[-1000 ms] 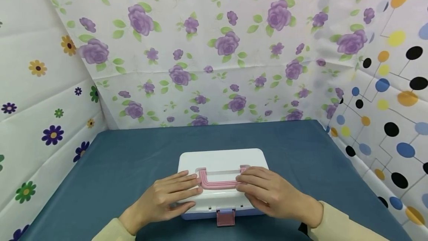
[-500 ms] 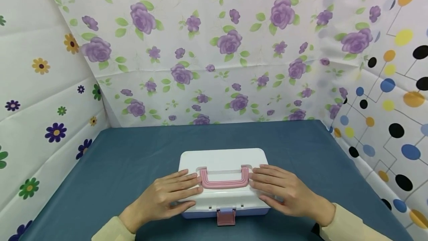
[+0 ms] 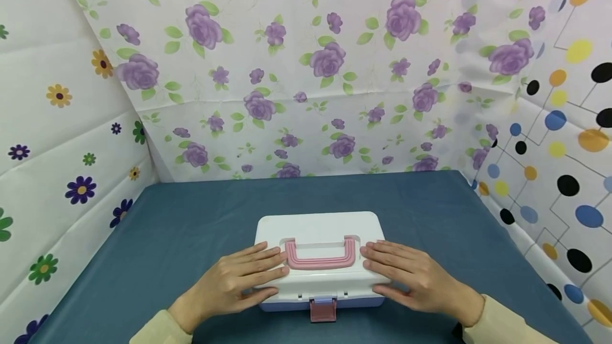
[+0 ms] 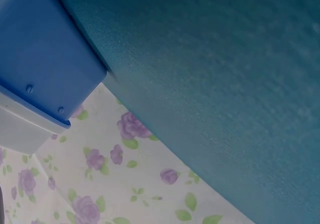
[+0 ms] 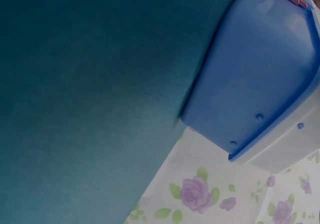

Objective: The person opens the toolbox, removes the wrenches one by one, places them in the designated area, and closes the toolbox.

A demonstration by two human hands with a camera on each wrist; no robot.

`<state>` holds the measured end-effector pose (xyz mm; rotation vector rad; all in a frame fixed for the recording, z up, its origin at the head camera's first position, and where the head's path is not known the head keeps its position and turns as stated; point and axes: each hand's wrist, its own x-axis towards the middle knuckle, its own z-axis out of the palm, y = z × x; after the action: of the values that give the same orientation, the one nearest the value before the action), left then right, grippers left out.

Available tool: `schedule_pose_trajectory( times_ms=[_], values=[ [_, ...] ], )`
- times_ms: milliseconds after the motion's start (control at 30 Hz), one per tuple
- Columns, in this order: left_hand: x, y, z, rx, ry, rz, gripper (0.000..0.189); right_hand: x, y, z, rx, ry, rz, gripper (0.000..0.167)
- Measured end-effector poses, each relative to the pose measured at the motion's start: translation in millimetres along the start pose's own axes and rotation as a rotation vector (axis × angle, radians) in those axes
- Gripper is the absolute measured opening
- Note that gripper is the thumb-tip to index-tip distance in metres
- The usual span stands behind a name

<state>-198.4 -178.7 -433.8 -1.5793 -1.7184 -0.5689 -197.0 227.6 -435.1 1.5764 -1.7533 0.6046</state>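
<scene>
A white-lidded plastic storage box (image 3: 317, 223) with a blue base sits at the near middle of the table. Its pink carry handle (image 3: 321, 264) lies folded flat on the lid, and a pink latch (image 3: 323, 312) juts from the front, flipped outward. My left hand (image 3: 236, 279) rests on the left of the lid, fingers straight, tips by the handle's left end. On the opposite side my right hand (image 3: 418, 277) lies likewise, fingers extended over the lid's right edge. Both wrist views show the blue base (image 4: 50, 48) from its ends; the hands are largely out of those views.
A dark blue-green cloth (image 3: 215, 211) covers the table. Behind it hangs a white sheet (image 3: 296, 68) with purple roses, flanked by a daisy-print sheet (image 3: 52, 137) on the left and a dotted sheet (image 3: 554, 163) on the right.
My right hand has moved off the handle's right end to the right side of the lid. The handle shows fully now. My left hand and the box have stayed put.
</scene>
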Motion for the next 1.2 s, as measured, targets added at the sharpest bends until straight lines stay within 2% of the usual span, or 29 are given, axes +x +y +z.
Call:
schedule_pose_trajectory(
  times_ms=[433, 833, 1000, 1200],
  values=[
    [0.4, 2.8, -2.5, 0.002, 0.038, -0.007, 0.043, -0.8, -1.1, 1.7, 0.050, 0.026, 0.023, 0.043],
    [1.4, 5.0, -3.7, 0.020, 0.042, -0.009, 0.040, 1.8, -3.2, 2.0, 0.041, 0.023, 0.023, 0.041],
    [3.2, 3.7, -4.7, 0.016, 0.045, -0.023, 0.039, 9.1, -2.8, 0.0, 0.053, 0.037, 0.022, 0.041],
    [8.5, 0.1, -8.2, -0.001, 0.047, -0.068, 0.038, 21.6, 0.6, -5.1, 0.100, 0.067, 0.031, 0.039]
  ],
)
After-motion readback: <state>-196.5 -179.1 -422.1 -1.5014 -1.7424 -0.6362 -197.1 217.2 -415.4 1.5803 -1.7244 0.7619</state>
